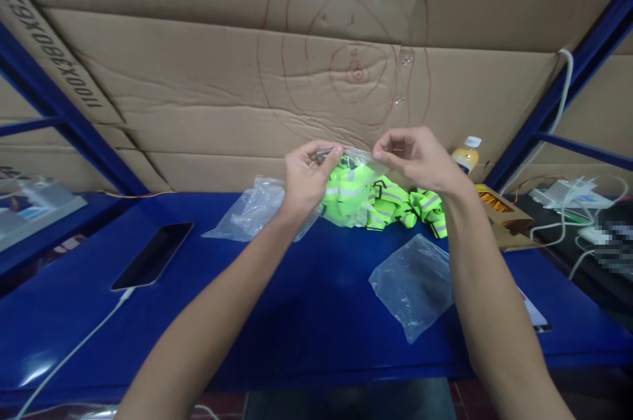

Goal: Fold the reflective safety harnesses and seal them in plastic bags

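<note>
A clear plastic bag (346,199) with a folded neon-yellow reflective strap inside is held up above the blue table. My left hand (309,176) is closed on its top left edge, thumb in front. At the top right corner of the same bag, my right hand (413,156) pinches the edge between thumb and fingers. Behind and to the right of the bag lie more neon straps (390,202) with black buckles. Crumpled clear bags (257,209) rest left of my left hand. A flat clear bag (413,285) lies near my right forearm.
On the blue table (297,314), a phone (153,255) with a white cable lies at the left. A bottle (466,155) and an open cardboard box (504,209) stand behind my right arm. Cardboard (198,77) with red rings backs the table between blue posts.
</note>
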`<state>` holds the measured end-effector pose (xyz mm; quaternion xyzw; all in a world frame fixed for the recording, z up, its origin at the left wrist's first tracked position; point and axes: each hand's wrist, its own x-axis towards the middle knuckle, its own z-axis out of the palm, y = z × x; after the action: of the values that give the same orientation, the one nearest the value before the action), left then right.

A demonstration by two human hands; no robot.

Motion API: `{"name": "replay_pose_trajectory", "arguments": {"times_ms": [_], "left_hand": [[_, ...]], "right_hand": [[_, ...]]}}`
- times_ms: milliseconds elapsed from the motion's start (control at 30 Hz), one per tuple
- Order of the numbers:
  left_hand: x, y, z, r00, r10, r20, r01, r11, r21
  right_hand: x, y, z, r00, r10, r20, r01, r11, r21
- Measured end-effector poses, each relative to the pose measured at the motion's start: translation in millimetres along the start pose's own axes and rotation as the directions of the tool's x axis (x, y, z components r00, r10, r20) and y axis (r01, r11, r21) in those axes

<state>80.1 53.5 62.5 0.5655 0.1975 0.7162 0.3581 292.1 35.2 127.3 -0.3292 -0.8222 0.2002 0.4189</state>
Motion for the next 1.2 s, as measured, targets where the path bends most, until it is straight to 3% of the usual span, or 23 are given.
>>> {"name": "replay_pose_trajectory", "arguments": {"times_ms": [133, 333, 467, 667, 767, 967, 1100, 1200], "left_hand": [[1, 1, 0.3, 0.999, -0.028, 0.026, 0.029, 0.997, -0.075], [4, -5, -1.2, 0.992, -0.123, 0.001, 0.121, 0.978, -0.171], [3, -3, -3.1, 0.997, -0.026, -0.067, 0.022, 0.998, -0.066], [0, 2, -3.2, 0.992, 0.109, -0.066, -0.096, 0.982, 0.165], [0, 2, -1.6, 0.996, 0.079, -0.045, -0.074, 0.993, 0.095], [1, 3, -1.1, 0.995, -0.034, 0.097, 0.035, 0.999, -0.006], [-2, 9, 0.2, 0.998, 0.047, 0.033, -0.049, 0.997, 0.061], [-4, 17, 2.8, 0.989, 0.127, 0.076, -0.137, 0.978, 0.157]], "right_hand": [[2, 3, 3, 0.995, -0.083, -0.057, 0.077, 0.992, -0.1], [5, 13, 5, 0.985, -0.131, -0.111, 0.125, 0.99, -0.06], [4, 10, 4, 0.991, -0.086, -0.1, 0.085, 0.996, -0.014], [0, -3, 4, 0.995, 0.001, 0.1, 0.006, 0.997, -0.071], [0, -3, 5, 0.997, -0.051, 0.056, 0.059, 0.985, -0.161], [0, -2, 3, 0.991, -0.124, -0.042, 0.114, 0.976, -0.185], [-2, -8, 5, 0.997, -0.083, -0.001, 0.081, 0.972, -0.219], [0, -10, 9, 0.996, -0.082, 0.035, 0.087, 0.982, -0.168]]}}
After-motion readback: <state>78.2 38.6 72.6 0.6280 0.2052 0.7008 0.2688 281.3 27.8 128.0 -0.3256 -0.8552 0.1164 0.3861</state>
